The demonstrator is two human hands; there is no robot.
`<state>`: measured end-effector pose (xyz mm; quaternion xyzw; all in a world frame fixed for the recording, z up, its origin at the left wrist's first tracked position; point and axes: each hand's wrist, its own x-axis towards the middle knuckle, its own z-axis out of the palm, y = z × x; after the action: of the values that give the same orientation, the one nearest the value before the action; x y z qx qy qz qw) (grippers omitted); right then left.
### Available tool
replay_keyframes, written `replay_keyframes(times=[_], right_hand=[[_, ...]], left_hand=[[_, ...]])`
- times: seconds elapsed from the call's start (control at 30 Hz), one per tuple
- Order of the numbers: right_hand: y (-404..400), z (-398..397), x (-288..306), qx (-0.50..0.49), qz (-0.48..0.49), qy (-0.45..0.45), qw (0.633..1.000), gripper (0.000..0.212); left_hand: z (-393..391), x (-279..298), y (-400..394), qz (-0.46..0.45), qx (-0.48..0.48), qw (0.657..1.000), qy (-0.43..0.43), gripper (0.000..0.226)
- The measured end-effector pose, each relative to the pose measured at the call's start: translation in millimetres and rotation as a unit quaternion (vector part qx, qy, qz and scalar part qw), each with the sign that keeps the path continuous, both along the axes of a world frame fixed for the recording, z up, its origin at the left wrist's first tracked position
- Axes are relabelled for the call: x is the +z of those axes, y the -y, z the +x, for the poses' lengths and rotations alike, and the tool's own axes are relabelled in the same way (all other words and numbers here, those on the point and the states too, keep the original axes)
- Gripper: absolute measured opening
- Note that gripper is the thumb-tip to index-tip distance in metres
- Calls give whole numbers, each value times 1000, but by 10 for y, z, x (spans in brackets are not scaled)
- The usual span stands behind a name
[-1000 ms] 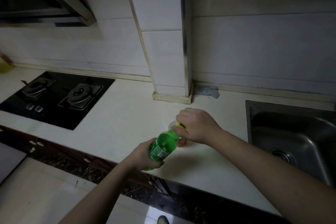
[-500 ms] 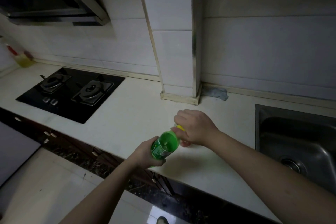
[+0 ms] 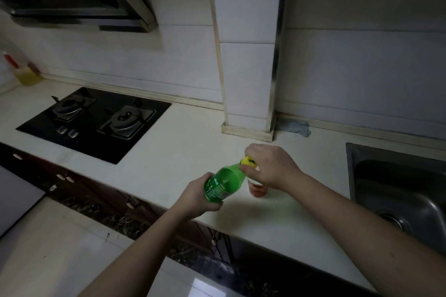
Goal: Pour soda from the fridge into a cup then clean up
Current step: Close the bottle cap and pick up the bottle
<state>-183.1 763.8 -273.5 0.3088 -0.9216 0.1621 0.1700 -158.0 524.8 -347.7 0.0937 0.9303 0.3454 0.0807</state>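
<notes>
Just below the centre of the frame the left hand [image 3: 198, 196] is wrapped round the lower body of the green soda bottle [image 3: 223, 183], which tilts up and to the right above the front of the pale desk [image 3: 183, 152]; the right hand [image 3: 270, 166] curls over the neck, its fingers pinching the yellow cap [image 3: 248, 161]; the cap looks seated on the neck, so the pour is probably not begun; directly under the right hand stands a cup [image 3: 258, 189] with a reddish lower part, mostly hidden by the hand, so its fill cannot be told.

The bottle looks like thin plastic, light and a little yielding; a hard squeeze at the middle may push soda out once the cap is off, so a grip low on the labelled band, as now, seems safest; a chilled bottle may be damp and slippery; the cup looks light and could tip if the neck knocks it.

The stove [image 3: 96, 123] with 2 burners lies at the left; the sink [image 3: 398, 195] at the right edge; a blue cloth [image 3: 295, 126] sits by the wall.
</notes>
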Motion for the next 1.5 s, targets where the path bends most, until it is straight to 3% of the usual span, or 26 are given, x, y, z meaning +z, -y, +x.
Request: replay_keyframes(times=[0.1,0.27,0.37,0.5,0.67,0.77,0.87,1.1,1.3,1.5], right_hand=[[267,-25,9,-1,-1,-53,999,45],[969,-88,126,-209,-43,139,967,55],[1306,-115,189,-267,-107,197,937,56],[1712,-119,181,-251,-153,215,931,56],[2275,-80,70,-150,-318,340,872,45],[2543,-50,9,-121,-357,331,865,38],[2710,-87,53,-115,-375,297,871,30],[2989,-379,-72,-115,-321,243,908,44],[3149,-857,-302,-115,-293,242,918,47],[3366,-1446,-425,-102,-257,271,922,46]], left_hand=[[6,21,224,6,-20,1000,11,48],[-1,-1,567,24,108,993,-44,54],[-20,-6,783,24,144,987,-66,57],[-85,9,1131,56,131,989,-34,60],[-77,58,1494,144,117,983,-15,72],[-95,79,1669,156,100,983,-10,70],[-142,89,1781,165,116,979,-15,65],[-422,-5,1896,195,194,961,-32,55],[-866,-187,1949,204,227,952,-12,68],[-1336,-302,2136,186,266,946,12,65]])
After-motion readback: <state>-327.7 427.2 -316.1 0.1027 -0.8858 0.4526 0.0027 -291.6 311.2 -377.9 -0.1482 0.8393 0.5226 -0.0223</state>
